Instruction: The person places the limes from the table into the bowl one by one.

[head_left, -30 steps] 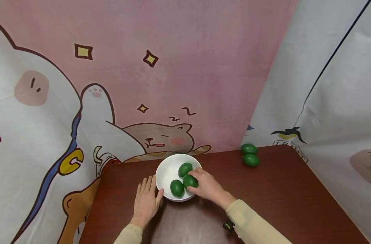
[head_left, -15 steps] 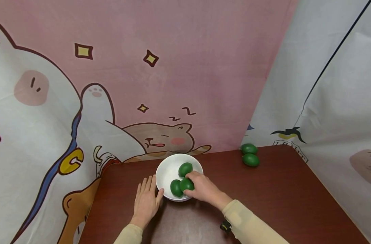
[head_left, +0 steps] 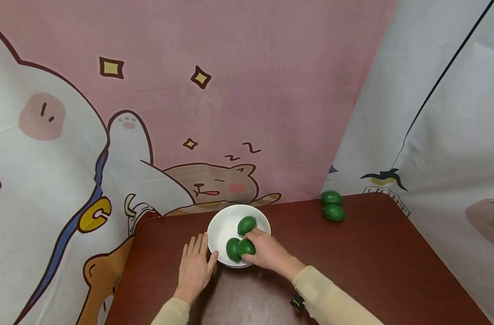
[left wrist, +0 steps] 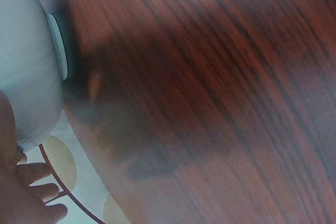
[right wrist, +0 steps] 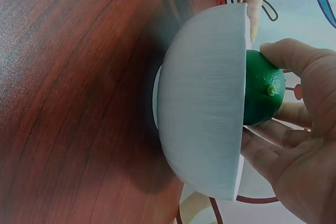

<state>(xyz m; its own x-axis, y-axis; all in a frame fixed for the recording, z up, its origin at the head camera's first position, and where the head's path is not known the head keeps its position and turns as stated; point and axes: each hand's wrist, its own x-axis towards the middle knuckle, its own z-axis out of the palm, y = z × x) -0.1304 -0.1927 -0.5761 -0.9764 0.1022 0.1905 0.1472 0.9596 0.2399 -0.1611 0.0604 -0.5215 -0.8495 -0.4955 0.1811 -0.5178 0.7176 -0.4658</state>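
While the left hand [head_left: 193, 267] stays beside the bowl [head_left: 219, 228], its fingers straight and seemingly touching the wall, the right hand [head_left: 268, 249] has brought the held lime [head_left: 246, 247] leftward from near the right rim over the last second. Its thumb and bent fingers grip that fruit, parted only as wide as it needs. The held lime is now in the near half of the bowl, overlapping a loose lime [head_left: 232, 249] in the head view; its top shows above the rim, and whether it rests on the bottom is hidden. That shift suggests the fruit is being settled in place, with the grip not yet released. Farther back in the bowl, another lime [head_left: 247, 225] has hardly moved. Beyond, at the far edge of the bench [head_left: 377, 257], two more limes [head_left: 334, 212] remain untouched, well apart from the bowl, before a printed cloth [head_left: 295, 99].
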